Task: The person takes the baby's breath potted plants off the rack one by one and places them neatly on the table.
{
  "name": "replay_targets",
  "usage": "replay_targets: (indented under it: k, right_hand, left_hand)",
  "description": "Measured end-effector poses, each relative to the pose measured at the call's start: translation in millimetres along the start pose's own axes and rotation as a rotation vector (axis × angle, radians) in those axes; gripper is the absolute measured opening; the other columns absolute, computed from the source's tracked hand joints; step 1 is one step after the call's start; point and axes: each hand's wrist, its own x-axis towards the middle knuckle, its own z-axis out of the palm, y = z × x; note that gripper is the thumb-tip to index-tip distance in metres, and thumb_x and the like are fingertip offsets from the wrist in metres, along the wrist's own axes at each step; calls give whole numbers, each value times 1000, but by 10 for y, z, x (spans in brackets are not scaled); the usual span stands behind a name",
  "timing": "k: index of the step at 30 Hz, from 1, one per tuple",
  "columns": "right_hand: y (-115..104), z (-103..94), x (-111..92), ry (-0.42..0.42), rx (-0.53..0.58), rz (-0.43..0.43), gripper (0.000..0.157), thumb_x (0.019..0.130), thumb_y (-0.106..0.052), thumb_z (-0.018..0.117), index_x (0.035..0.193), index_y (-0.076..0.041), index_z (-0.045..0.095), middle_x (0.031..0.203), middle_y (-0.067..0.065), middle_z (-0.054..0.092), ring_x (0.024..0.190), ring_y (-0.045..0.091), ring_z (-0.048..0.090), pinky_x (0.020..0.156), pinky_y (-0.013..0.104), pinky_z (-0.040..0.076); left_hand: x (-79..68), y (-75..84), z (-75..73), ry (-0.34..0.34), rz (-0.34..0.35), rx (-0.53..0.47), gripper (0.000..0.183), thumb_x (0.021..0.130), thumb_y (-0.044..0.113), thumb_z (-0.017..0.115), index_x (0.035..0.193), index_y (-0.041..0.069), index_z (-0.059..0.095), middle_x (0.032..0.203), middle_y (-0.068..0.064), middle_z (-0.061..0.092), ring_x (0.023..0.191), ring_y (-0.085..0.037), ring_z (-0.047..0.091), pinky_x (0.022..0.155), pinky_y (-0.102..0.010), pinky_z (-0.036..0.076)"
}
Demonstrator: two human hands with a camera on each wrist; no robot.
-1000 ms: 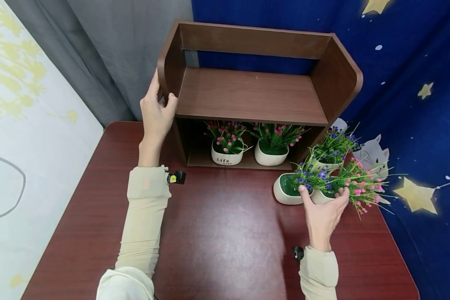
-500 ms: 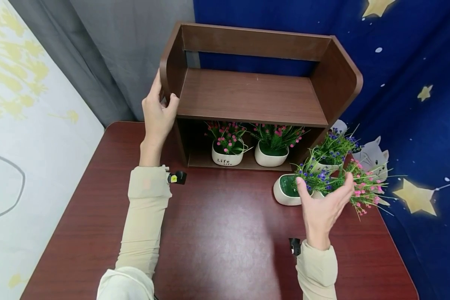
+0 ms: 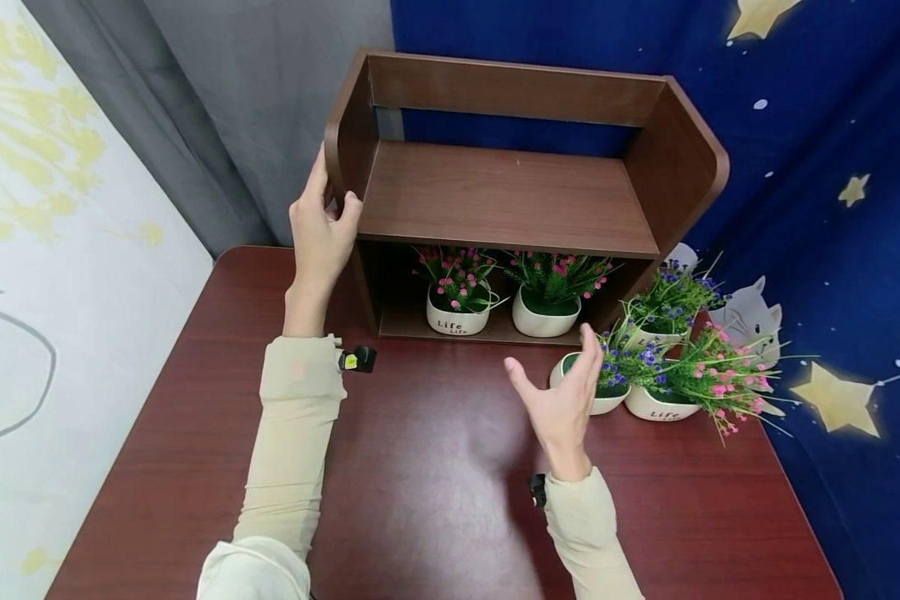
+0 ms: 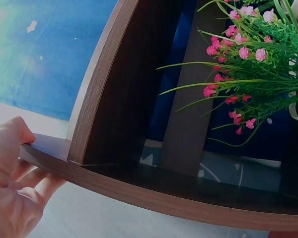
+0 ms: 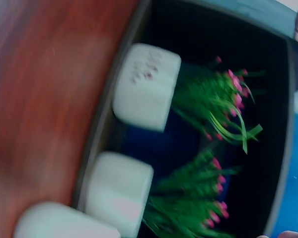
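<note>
My left hand point(image 3: 321, 240) grips the left side panel of a brown wooden shelf point(image 3: 506, 200). In the left wrist view, the thumb lies on one face of the panel and the fingers on the other. My right hand point(image 3: 562, 412) is in the air over the table, thumb and fingers spread, holding nothing. Just beyond it a white pot with blue flowers point(image 3: 609, 403) is partly hidden. Beside that stand a white pot with pink flowers point(image 3: 662, 408) and another blue-flowered pot point(image 3: 660, 337). Inside the lower compartment sit two pink-flowered pots, a left one point(image 3: 457, 322) and a right one point(image 3: 546, 323).
The dark red table point(image 3: 420, 500) extends in front of the shelf. A grey curtain point(image 3: 270, 108) and a blue starry curtain point(image 3: 817, 208) hang behind. A grey cat figure point(image 3: 750, 321) shows behind the pots at right. On the left is a white patterned surface point(image 3: 67, 333).
My right hand has let go of the pink-flowered pot at the right and moved left, fingers spread. My left hand keeps its grip on the shelf.
</note>
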Motion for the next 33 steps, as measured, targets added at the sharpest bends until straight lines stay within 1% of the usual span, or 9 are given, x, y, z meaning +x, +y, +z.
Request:
replay_targets:
  k: [3, 7, 11, 13, 18, 20, 21, 28, 33]
  right_hand:
    - [14, 155, -55, -36, 31, 27, 101, 62, -44, 82, 141, -5, 32, 138, 14, 38, 127, 23, 34, 102, 40, 28]
    - [26, 336, -109, -61, 37, 45, 101, 61, -47, 81, 139, -3, 33, 135, 14, 40, 125, 24, 37, 100, 40, 30]
    - [40, 487, -132, -82, 40, 64, 101, 62, -49, 80, 139, -3, 33, 132, 15, 42, 122, 26, 39, 99, 40, 32]
    - [56, 553, -135, -100, 42, 86, 101, 62, -50, 80, 139, -4, 33, 131, 16, 42, 121, 27, 40, 97, 41, 33]
    - [138, 701, -129, -178, 38, 165, 104, 62, -54, 78, 141, -7, 31, 132, 14, 41, 122, 28, 40, 97, 42, 34]
    - [177, 758, -119, -209, 38, 195, 105, 62, -56, 78, 141, -8, 29, 132, 13, 40, 122, 27, 39, 97, 42, 33]
    - [195, 787, -113, -218, 39, 204, 105, 62, -56, 77, 142, -8, 29, 132, 14, 40, 122, 28, 39, 97, 42, 33]
    - [311, 1041, -71, -234, 27, 236, 105, 63, -55, 78, 142, -7, 28, 132, 17, 39, 120, 31, 41, 95, 45, 35]
    - [382, 1199, -36, -258, 16, 272, 106, 64, -53, 78, 142, -4, 27, 136, 15, 37, 122, 30, 40, 96, 45, 35]
  left_hand:
    - [-1, -1, -7, -2, -11, -4, 63, 84, -2, 48, 140, 28, 42, 128, 17, 52, 75, -7, 50, 44, -20, 26]
    - [0, 2, -17, -3, -19, -6, 63, 84, -1, 48, 140, 28, 42, 129, 17, 52, 80, -5, 51, 44, -20, 26]
    - [1, 4, -24, 0, -17, 1, 63, 84, -2, 49, 140, 27, 42, 128, 16, 53, 79, -5, 50, 44, -19, 25]
    - [-1, 24, -29, -1, -12, 3, 63, 84, -3, 49, 141, 23, 42, 128, 12, 54, 76, -6, 50, 44, -20, 25]
    - [-23, 296, -73, -14, -31, -6, 58, 84, -7, 47, 140, 9, 43, 129, -1, 56, 79, -8, 50, 47, -19, 26]
    - [-31, 388, -87, -17, -41, -10, 57, 84, -7, 47, 140, 7, 43, 129, -4, 55, 83, -8, 50, 49, -19, 26]
    - [-31, 402, -91, -18, -40, -11, 57, 84, -7, 47, 139, 6, 43, 129, -4, 55, 83, -7, 50, 50, -19, 27]
    - [-37, 410, -92, -15, -36, -10, 57, 84, -7, 47, 139, 5, 43, 127, -6, 56, 89, -9, 54, 51, -18, 31]
    - [-32, 368, -72, -23, -36, -16, 57, 85, -7, 47, 140, 5, 42, 129, -6, 55, 86, -7, 51, 50, -20, 29]
